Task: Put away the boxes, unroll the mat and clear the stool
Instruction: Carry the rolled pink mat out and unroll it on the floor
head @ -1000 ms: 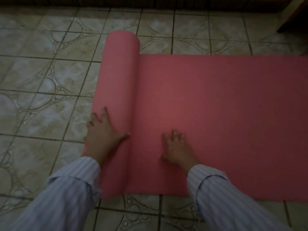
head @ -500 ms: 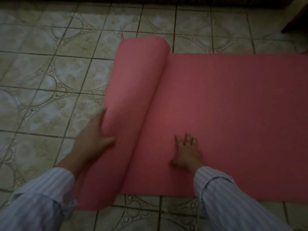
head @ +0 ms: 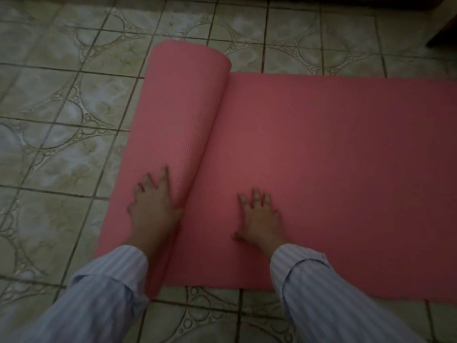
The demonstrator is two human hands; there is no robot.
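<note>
The mat (head: 321,169) is half unrolled: our left hand (head: 153,206) spread on the roll (head: 178,115), right hand (head: 262,216) flat pinning the laid part, we should push leftward next.

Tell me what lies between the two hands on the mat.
In the head view, only bare flat mat and the roll's near edge separate the left hand, resting on the roll, from the right hand, pressed flat.

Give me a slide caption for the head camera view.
Left hand on the roll of a pink mat, right hand flat on it.
</note>
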